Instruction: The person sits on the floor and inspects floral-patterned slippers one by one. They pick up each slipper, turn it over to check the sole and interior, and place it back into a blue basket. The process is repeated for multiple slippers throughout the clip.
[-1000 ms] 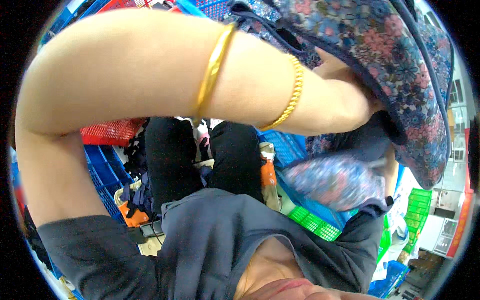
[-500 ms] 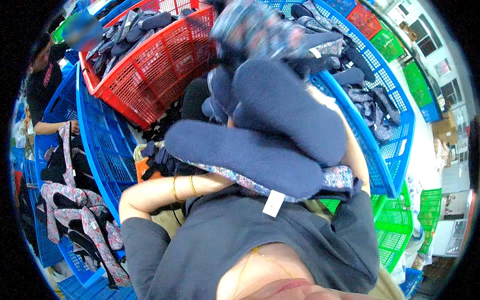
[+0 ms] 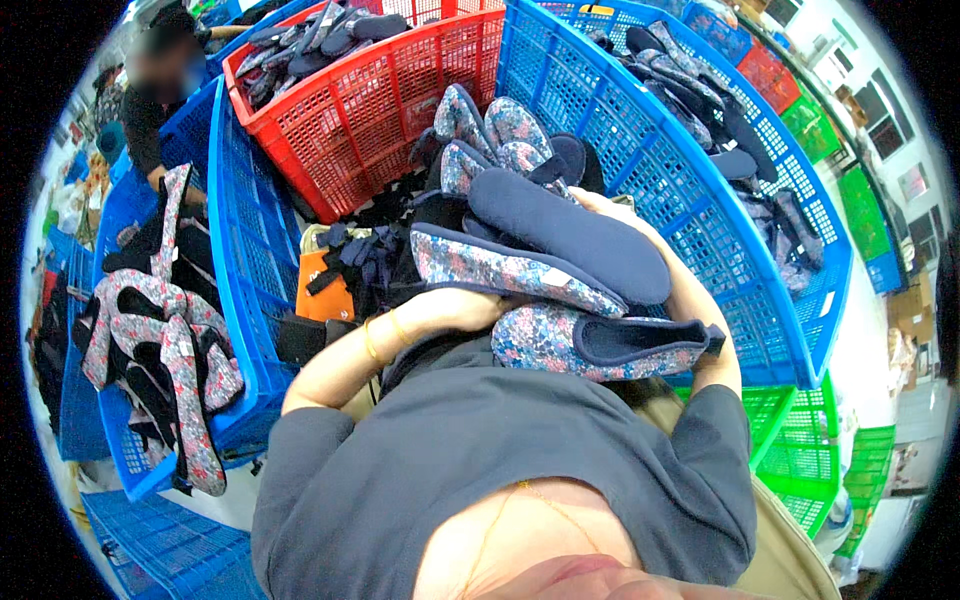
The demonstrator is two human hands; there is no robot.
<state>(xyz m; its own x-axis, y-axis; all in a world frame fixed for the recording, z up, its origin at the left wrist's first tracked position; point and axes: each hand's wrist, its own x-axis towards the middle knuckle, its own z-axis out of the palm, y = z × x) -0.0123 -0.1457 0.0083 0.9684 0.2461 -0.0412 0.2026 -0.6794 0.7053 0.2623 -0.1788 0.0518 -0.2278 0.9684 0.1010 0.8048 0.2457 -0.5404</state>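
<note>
Several slippers with blue-and-pink floral uppers and navy soles are bundled against my chest and lap. My left hand (image 3: 468, 309) grips the bundle from the near left, its fingers tucked beneath a floral slipper (image 3: 515, 270) lying on its side. Over at the right, my right hand (image 3: 606, 207) wraps round the far side of a navy-soled slipper (image 3: 570, 237), fingertips partly hidden. Another slipper (image 3: 600, 342) rests on my right forearm, its opening showing. More floral slippers (image 3: 500, 135) stand heaped just beyond my hands.
A red basket (image 3: 370, 110) of slippers stands ahead, with a tall blue basket (image 3: 690, 200) beside it at right. Grey-and-red floral slippers (image 3: 165, 340) fill a blue basket (image 3: 250, 260) at left, where another person (image 3: 150, 130) reaches in. Green crates (image 3: 800, 450) sit lower right.
The blurred floral slippers at the top have come down to the heap. The sole-up slippers in my arms have turned, showing floral sides. My view has shifted slightly.
</note>
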